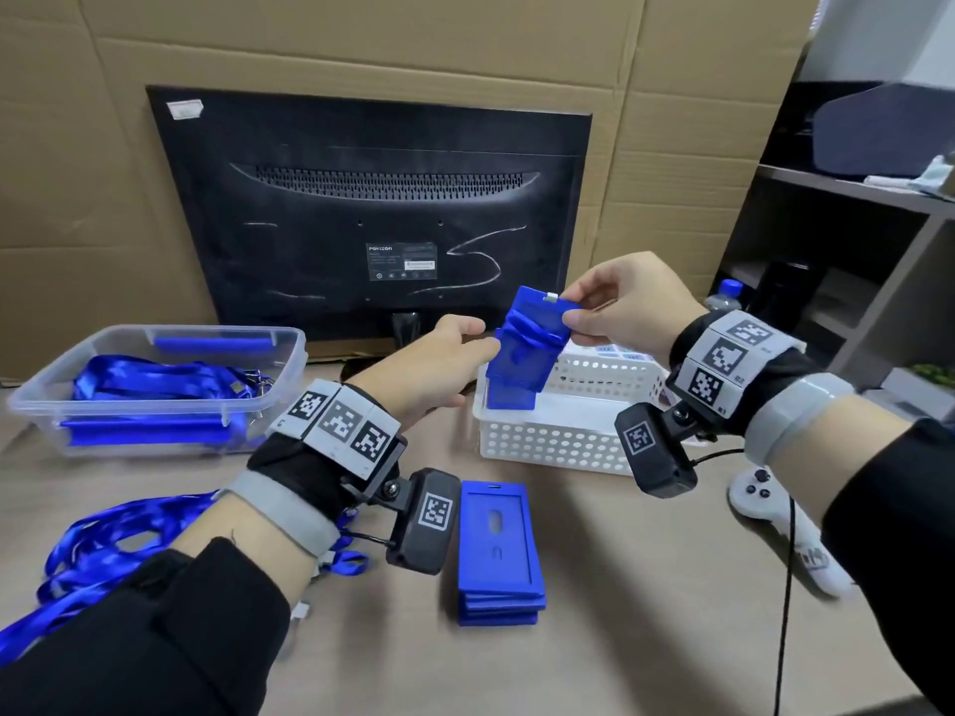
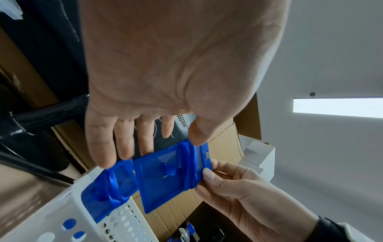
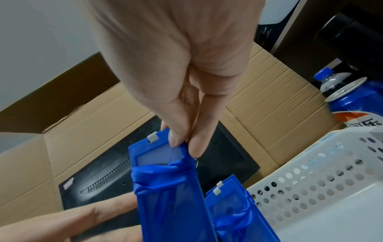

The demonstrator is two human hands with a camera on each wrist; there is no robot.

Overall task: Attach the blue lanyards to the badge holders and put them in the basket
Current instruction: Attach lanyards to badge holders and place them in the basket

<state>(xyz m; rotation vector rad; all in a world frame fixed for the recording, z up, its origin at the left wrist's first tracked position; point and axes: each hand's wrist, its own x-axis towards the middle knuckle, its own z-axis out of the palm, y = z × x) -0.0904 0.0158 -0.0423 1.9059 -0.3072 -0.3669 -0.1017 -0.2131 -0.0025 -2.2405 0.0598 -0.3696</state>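
The right hand (image 1: 628, 302) holds a badge holder (image 1: 527, 335) by its top corner; the grip there is a narrow pinch of thumb and fingertip, probably so that the holder hangs down freely over the basket (image 1: 563, 441). A blue lanyard (image 3: 163, 173) is wrapped around the holder, I think to keep the long ribbon from spreading. The left hand (image 1: 439, 364) comes from 9 o'clock with nearly straight fingers (image 2: 103, 147) that only touch the holder's edge, a wide grip holding nothing, and it seems to steady the holder.

Other wrapped holders (image 3: 230, 211) already stand inside the basket at its 9 o'clock end, so this one is likely to join them.

The holder is a flat, hard plastic rectangle with a clear window and a small white clip at the top. The lanyard is a smooth, shiny ribbon. The basket is white plastic with many round holes. At 6 o'clock on the desk (image 1: 646, 612) lies a stack of bare holders (image 1: 498, 555), and loose lanyards (image 1: 103, 550) lie at 8 o'clock.
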